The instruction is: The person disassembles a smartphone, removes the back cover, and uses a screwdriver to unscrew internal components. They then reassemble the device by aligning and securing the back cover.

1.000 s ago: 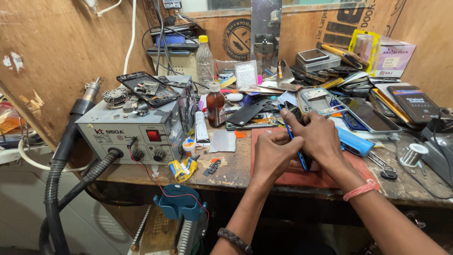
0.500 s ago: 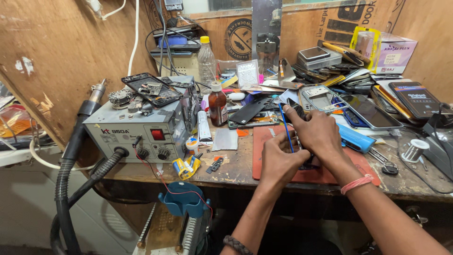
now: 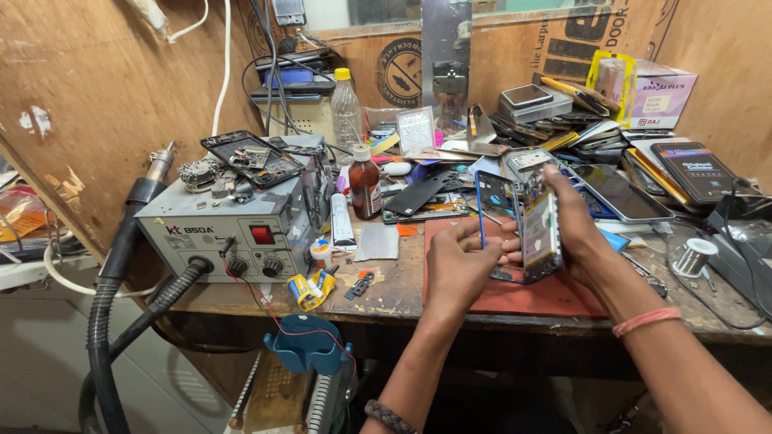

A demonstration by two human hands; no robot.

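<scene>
My wooden worktop (image 3: 386, 293) is crowded, and the grey hot-air rework station (image 3: 225, 233) sits at its left with a stripped phone frame (image 3: 251, 158) lying on top and a black ribbed hose (image 3: 104, 321) hanging from its front. A red work mat (image 3: 515, 293) lies in front of me, under both my hands. Above it I hold an opened smartphone: my right hand (image 3: 583, 233) grips the inner body with the circuit board (image 3: 541, 233) upright from behind, fingers closed around its edge, while my left hand (image 3: 458, 265) pinches the lower edge of the blue phone frame (image 3: 494, 205) just beside it. Whether the two parts touch I cannot tell. A brown glass bottle (image 3: 366, 185) stands near the station, a white tube (image 3: 341, 221) lies beside it, and a solder spool (image 3: 693, 257) sits at the right
</scene>
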